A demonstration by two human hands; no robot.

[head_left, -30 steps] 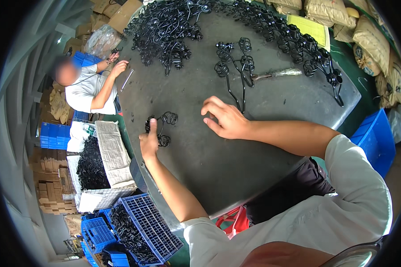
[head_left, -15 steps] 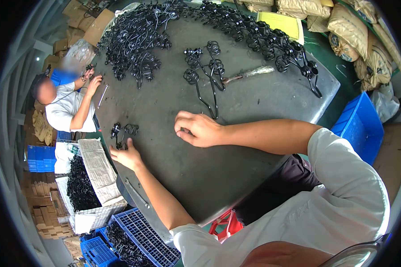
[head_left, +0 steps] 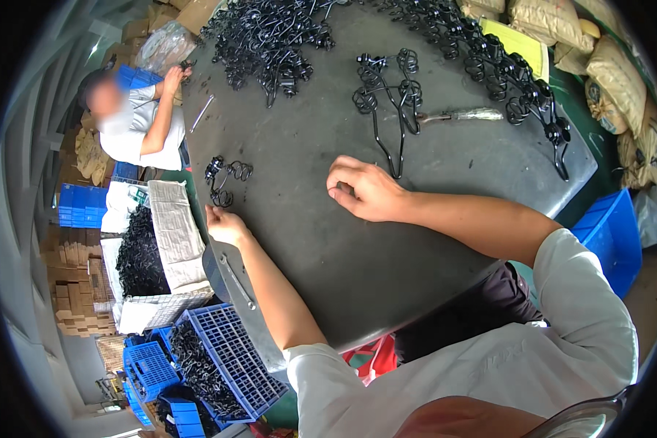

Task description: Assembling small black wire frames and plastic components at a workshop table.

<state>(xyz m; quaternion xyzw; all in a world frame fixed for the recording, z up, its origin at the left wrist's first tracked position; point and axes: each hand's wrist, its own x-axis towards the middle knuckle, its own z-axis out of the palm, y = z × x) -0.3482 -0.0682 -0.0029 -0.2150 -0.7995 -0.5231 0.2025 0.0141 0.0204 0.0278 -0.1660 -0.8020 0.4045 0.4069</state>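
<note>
My left hand [head_left: 227, 225] is at the table's left edge, its fingers curled together; whatever they may hold is hidden. Just beyond its fingertips lies a small black coiled-wire part [head_left: 239, 171] with rings and a clamp. My right hand [head_left: 366, 190] rests loosely curled on the dark table [head_left: 306, 255], with nothing visible in it. Past the right hand lie black bent-wire pieces [head_left: 388, 102] with coiled loops and long legs. A brush-like tool [head_left: 463, 115] with a pale, wrapped-looking end lies to their right.
Black wire parts form a heap [head_left: 259, 51] at the far side and a row [head_left: 489, 69] at far right. A wrench [head_left: 237, 281] and a metal rod [head_left: 202, 114] lie along the left edge. A co-worker [head_left: 142, 124] stands far left. Blue crates [head_left: 230, 358] stand below left.
The view has shifted, so the table appears higher and further right. My left hand has drawn back slightly from the coiled part and its fingers have curled in. My right hand keeps its curled pose.
</note>
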